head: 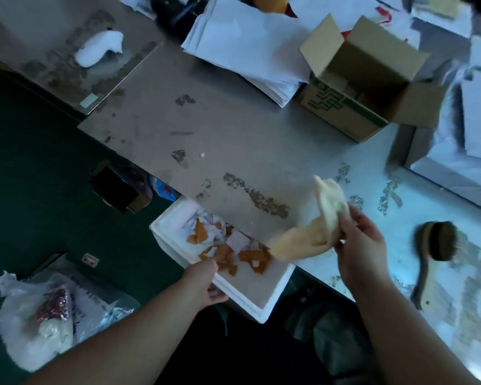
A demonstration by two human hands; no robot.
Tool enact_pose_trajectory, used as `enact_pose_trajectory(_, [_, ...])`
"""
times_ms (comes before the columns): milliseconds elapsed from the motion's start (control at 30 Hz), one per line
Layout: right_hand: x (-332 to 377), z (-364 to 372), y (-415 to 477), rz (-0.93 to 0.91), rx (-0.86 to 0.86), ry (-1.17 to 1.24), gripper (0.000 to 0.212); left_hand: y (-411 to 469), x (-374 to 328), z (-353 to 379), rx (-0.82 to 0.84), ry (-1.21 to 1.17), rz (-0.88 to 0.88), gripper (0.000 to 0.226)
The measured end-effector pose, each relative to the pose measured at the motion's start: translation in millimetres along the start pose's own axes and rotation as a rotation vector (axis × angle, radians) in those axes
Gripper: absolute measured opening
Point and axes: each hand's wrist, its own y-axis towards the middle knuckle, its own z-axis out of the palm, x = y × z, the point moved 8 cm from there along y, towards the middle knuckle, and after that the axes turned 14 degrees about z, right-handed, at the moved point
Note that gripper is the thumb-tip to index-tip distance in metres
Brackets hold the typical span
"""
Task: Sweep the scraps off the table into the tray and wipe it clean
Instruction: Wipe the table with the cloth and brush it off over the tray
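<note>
A white foam tray (264,298) juts out below the near edge of the grey table (220,129). Orange and white paper scraps (228,247) lie inside it. My left hand (206,282) grips the tray's near-left rim. My right hand (358,245) holds a crumpled cream cloth (325,218) just above the table edge, to the right of the tray. One end of the cloth hangs toward the scraps.
A hand brush (436,245) lies on the table to the right. An open cardboard box (364,79) and stacks of white paper (247,45) sit at the back. Dried glue stains (256,195) mark the tabletop. A plastic bag (45,312) lies on the floor at left.
</note>
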Motion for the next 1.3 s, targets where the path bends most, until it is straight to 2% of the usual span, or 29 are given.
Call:
enact_pose_trajectory(133, [49.6,-78.5,0.2,-0.269,-0.414,-0.092,0.033,-2.0,4.6,8.3,0.005,0.007,-0.002,0.01])
enact_pose_trajectory(200, [51.3,-99.1,17.7,-0.299,-0.546,-0.264,0.038,-2.2,8.3,12.1,0.002,0.017,-0.005,0.008])
enact_pose_trajectory(267, [37.0,-97.6,40.5,-0.243,-0.575,-0.533,0.042,-3.0,10.9,13.3,0.006,0.028,0.0,0.01])
enact_pose_trajectory(333, [8.8,-85.9,61.9,-0.161,-0.523,-0.811,0.041,-0.5,12.1,13.4,0.01,0.036,0.0,0.014])
enact_pose_trajectory(400, [-7.4,-68.5,66.5,-0.17,-0.5,-0.981,0.036,2.4,13.8,11.8,0.012,0.031,-0.012,0.019])
enact_pose_trajectory(467, [-13.1,-44.0,60.4,-0.249,-0.488,-1.076,0.035,6.0,12.9,8.9,0.007,0.05,-0.013,0.021])
enact_pose_trajectory(600, [-36.1,15.4,35.5,-0.424,-0.349,-1.271,0.03,10.1,14.9,7.4,0.001,0.075,-0.029,0.022])
enact_pose_trajectory(667, [-38.9,29.7,26.9,-0.455,-0.336,-1.338,0.028,10.8,15.0,7.4,-0.002,0.08,-0.032,0.024])
enact_pose_trajectory(800, [-36.6,39.6,18.6,-0.46,-0.321,-1.368,0.027,12.9,15.5,5.2,0.005,0.086,-0.033,0.027])
enact_pose_trajectory(967, [-76.6,105.3,-8.1,-0.508,-0.096,-1.454,0.04,14.0,14.2,5.5,0.001,0.095,-0.039,0.019])
enact_pose_trajectory(1067, [-91.6,148.9,-22.1,-0.592,-0.039,-1.418,0.03,10.7,10.2,3.0,-0.008,0.1,-0.036,0.02])
enact_pose_trajectory(1167, [-95.1,168.6,-25.3,-0.59,0.02,-1.456,0.026,5.9,6.1,1.1,-0.013,0.101,-0.03,0.019])
enact_pose_trajectory(1233, [-100.3,173.3,-28.4,-0.595,0.139,-1.408,0.027,4.6,4.0,1.3,-0.009,0.104,-0.03,0.02])
enact_pose_trajectory(1300, [-107.3,168.7,-35.6,-0.497,0.294,-1.282,0.026,0.6,2.5,0.8,-0.016,0.117,-0.047,0.023])
